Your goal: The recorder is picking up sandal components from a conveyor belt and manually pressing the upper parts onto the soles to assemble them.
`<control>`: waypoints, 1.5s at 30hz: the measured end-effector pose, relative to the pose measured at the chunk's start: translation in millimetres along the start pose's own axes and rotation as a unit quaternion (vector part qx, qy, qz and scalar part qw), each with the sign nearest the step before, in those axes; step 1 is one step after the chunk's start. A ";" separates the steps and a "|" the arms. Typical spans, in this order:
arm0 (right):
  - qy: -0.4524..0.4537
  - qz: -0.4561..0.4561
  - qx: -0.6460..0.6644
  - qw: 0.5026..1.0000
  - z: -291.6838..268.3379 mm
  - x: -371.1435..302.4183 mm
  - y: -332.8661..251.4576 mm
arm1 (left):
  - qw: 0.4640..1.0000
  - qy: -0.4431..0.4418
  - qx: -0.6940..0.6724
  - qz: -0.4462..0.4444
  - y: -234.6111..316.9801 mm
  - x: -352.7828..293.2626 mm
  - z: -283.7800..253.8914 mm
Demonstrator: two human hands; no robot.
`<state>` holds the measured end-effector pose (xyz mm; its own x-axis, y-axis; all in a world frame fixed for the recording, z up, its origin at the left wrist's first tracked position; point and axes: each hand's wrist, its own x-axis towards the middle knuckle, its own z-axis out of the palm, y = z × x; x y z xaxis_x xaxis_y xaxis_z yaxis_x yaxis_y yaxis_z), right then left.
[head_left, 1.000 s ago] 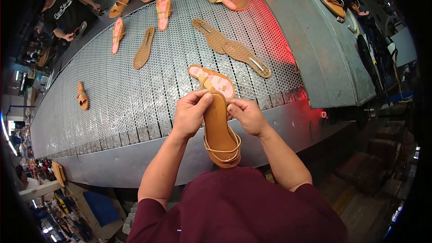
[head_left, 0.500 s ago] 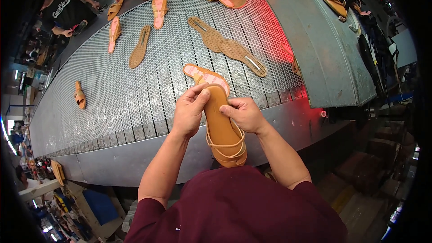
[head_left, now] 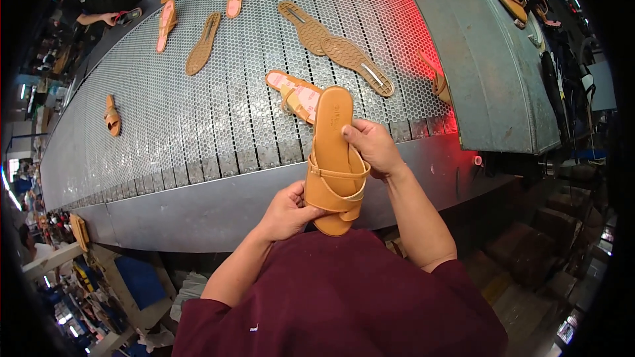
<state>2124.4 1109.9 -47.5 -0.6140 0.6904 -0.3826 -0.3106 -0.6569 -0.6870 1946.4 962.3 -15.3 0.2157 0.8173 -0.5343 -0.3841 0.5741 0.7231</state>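
Between my two hands is a tan strapped sandal point(head_left: 336, 135), its heel end up and its toe end toward my body. My right hand point(head_left: 376, 149) grips the sole's right edge near the heel, thumb on top. My left hand point(head_left: 289, 213) pinches the sandal's left side by the wide toe strap, its fingers partly hidden. Just beyond the sandal's heel, a sandal with a pink insole point(head_left: 291, 88) lies on the metal mesh conveyor point(head_left: 218, 112), partly covered from sight.
Two patterned tan soles point(head_left: 344, 59) overlap farther along the mesh, with a single sole point(head_left: 203, 46) to their left. Several sandals lie around them. A grey metal housing point(head_left: 483, 59) with red light under its edge bounds the right. Other people work at the far left.
My left hand has moved from the heel end down to the toe strap. The sandal has turned slightly, showing more of its straps. My right hand still grips it, slightly higher in view.
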 end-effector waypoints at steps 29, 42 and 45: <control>-0.052 0.031 -0.088 0.994 -24.7 -38.1 -11.7 | 0.988 0.106 0.112 -0.018 -14.4 14.0 48.8; -0.017 0.078 -0.070 0.994 -45.1 -26.9 6.2 | 0.990 0.104 0.089 -0.039 -25.8 32.3 44.4; -0.020 0.078 -0.051 0.995 -63.4 -17.4 27.0 | 0.994 0.098 0.023 -0.042 -41.2 39.2 30.0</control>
<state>2172.7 1099.3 -98.5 -0.6785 0.5679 -0.4659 -0.1355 -0.7201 -0.6805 1997.6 972.1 -52.9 0.0649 0.7434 -0.6657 -0.3297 0.6456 0.6888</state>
